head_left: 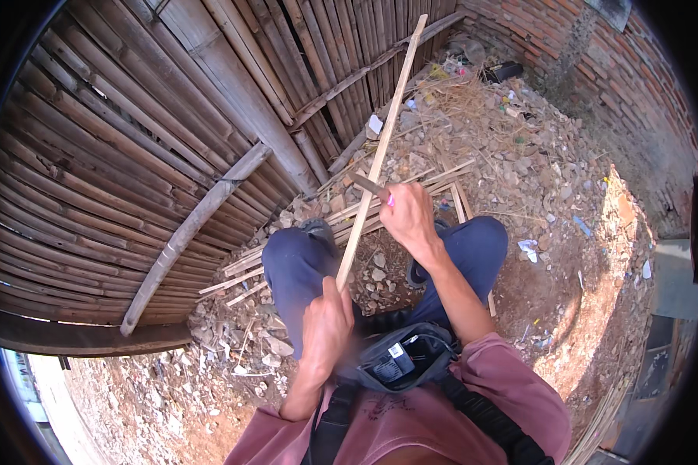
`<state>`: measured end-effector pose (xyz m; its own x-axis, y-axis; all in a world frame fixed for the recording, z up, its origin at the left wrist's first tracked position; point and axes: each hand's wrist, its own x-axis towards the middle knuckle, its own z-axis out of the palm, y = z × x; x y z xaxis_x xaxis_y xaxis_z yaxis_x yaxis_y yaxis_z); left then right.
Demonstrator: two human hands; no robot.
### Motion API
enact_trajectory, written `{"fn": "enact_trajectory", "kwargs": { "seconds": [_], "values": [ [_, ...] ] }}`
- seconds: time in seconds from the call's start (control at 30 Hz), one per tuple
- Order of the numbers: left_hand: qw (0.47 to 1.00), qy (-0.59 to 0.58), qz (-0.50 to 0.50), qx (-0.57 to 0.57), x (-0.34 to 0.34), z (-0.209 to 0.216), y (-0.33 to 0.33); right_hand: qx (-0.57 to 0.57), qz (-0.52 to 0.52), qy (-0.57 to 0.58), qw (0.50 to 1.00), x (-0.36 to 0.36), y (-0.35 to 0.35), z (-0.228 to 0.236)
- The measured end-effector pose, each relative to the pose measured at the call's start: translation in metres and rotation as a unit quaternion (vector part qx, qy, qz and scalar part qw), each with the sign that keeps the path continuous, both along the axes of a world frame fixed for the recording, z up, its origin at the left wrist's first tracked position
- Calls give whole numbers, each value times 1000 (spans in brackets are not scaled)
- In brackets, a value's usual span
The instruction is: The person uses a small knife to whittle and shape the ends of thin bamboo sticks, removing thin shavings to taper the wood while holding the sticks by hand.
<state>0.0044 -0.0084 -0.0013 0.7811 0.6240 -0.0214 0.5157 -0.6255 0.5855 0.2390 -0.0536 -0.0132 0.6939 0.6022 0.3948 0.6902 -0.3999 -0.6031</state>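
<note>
A long, pale bamboo strip (388, 132) runs from between my knees up and away toward the bamboo wall. My left hand (326, 325) is closed around its near end, by my left knee. In my right hand (409, 221) is a knife, gripped in a fist over the gap between my knees. The knife's dark blade (368, 186) points left and lies across the strip; its handle is mostly hidden, with a bit of pink showing. More bamboo strips (434, 184) lie on the ground beneath, near my feet.
A bamboo wall (124, 155) with a slanting pole (198, 232) stands close on the left. Rubble (488, 147) with litter and dry straw covers the ground. A brick wall (620, 70) rises at the far right. An unzipped dark pouch (403, 358) rests on my front.
</note>
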Motion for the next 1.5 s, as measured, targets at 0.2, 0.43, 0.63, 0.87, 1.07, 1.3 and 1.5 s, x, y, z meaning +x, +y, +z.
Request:
{"fn": "enact_trajectory", "kwargs": {
  "seconds": [0.2, 0.43, 0.63, 0.87, 1.07, 1.3, 1.5],
  "values": [
    [998, 6, -27, -55, -19, -11, -1, -5, -8, 6, 1000, 68, -3, -9],
    [971, 3, -27, -237, -13, 11, 18, 23, 97, 73, 992, 11, -21, -3],
    [966, -51, -30, -252, -8, 7, 19, 0, 154, 27, 988, -31, -22, -17],
    [934, -106, -46, -338, -10, 0, 25, -32, 182, 46, 982, -49, -22, -10],
    [915, -106, -2, -391, -7, 4, 22, -1, 160, 23, 987, -54, -24, -10],
    [942, -145, -93, -289, -7, 0, 21, -14, 154, 15, 988, -58, -25, -12],
    [971, -124, -52, -196, 0, 12, 13, -58, 182, 31, 981, -65, -28, -12]
  ]
}}
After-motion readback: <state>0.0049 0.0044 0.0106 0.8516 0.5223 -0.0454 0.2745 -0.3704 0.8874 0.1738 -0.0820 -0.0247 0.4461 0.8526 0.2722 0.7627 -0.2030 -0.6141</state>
